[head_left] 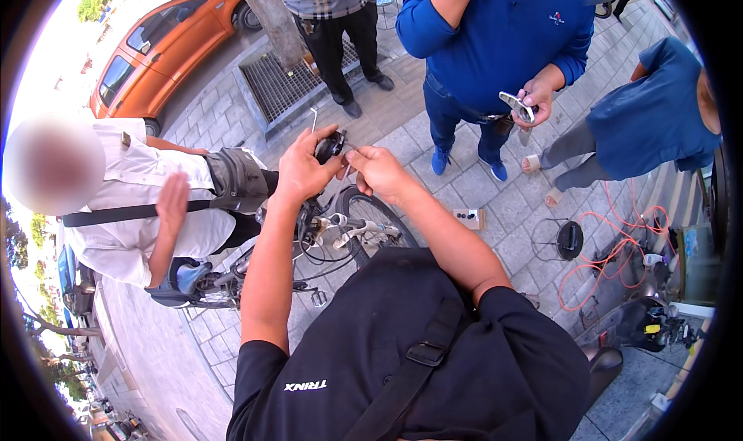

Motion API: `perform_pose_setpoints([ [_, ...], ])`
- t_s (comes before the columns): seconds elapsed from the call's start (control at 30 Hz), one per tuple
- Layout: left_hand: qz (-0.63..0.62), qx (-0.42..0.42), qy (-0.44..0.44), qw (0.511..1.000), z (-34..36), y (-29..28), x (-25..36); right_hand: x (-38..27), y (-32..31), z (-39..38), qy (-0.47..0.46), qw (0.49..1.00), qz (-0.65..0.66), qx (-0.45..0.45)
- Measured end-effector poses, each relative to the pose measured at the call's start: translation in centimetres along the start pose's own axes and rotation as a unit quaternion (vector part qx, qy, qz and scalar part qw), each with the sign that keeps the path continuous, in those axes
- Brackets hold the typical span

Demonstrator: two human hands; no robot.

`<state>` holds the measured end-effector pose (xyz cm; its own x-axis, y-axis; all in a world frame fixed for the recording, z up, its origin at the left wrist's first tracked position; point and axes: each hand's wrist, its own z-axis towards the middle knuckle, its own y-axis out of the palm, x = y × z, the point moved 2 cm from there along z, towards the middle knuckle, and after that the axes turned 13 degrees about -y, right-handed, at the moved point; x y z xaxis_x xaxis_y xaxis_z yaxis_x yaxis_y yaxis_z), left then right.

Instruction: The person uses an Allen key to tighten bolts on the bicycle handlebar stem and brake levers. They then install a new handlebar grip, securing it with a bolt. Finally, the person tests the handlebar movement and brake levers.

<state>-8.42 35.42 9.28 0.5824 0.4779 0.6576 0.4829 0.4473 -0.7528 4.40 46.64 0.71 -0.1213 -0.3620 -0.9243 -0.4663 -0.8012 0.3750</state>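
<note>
My left hand [303, 166] is closed around a small rounded black part [330, 147], which looks like a bicycle component. A thin silver L-shaped rod [313, 118], like a hex key, sticks up by the left fingers. Close beside it, my right hand [377, 172] has thumb and forefinger pinched at the black part's edge. A thin light piece shows at those fingertips, too small to name. Below both hands stands a bicycle [348, 224], its wheel, frame and cables partly hidden by my forearms.
A person in a white shirt [155, 170] stands left by the bicycle. Ahead, a person in blue [495, 46] holds a pale object [517, 107]; others stand nearby. A small box [468, 219], orange hose [604, 263] and black round thing [570, 241] lie on the paving right.
</note>
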Motion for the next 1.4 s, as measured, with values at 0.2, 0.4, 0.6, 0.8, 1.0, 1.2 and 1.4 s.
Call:
perform_pose_setpoints([
  [0.2, 0.041, 0.029, 0.009, 0.999, -0.3, -0.2, 0.1, -0.9, -0.1, 0.1, 0.027, 1.000, -0.001, -0.006],
  [0.4, 0.052, 0.039, -0.044, 0.997, -0.2, -0.3, 0.4, -2.8, 2.0, -2.8, 0.123, 0.991, 0.046, 0.021],
  [0.6, 0.116, 0.074, -0.023, 0.990, 0.2, 0.1, 1.2, -2.7, 3.6, -3.3, 0.103, 0.984, 0.094, 0.108],
  [0.8, 0.110, 0.082, -0.011, 0.991, 0.3, 0.2, 0.4, -3.2, 3.5, -2.8, 0.086, 0.992, 0.013, 0.094],
  [1.0, 0.104, 0.085, -0.007, 0.991, 0.4, 0.6, 0.3, -3.0, 2.3, -2.3, 0.091, 0.993, 0.011, 0.081],
  [1.2, 0.089, 0.101, -0.004, 0.991, 0.0, 0.5, 0.4, -3.9, 0.9, -2.0, 0.150, 0.986, 0.037, 0.058],
  [1.4, 0.117, 0.091, -0.011, 0.989, 0.4, 0.3, 0.9, -2.3, 1.9, -4.9, 0.131, 0.990, 0.046, 0.039],
])
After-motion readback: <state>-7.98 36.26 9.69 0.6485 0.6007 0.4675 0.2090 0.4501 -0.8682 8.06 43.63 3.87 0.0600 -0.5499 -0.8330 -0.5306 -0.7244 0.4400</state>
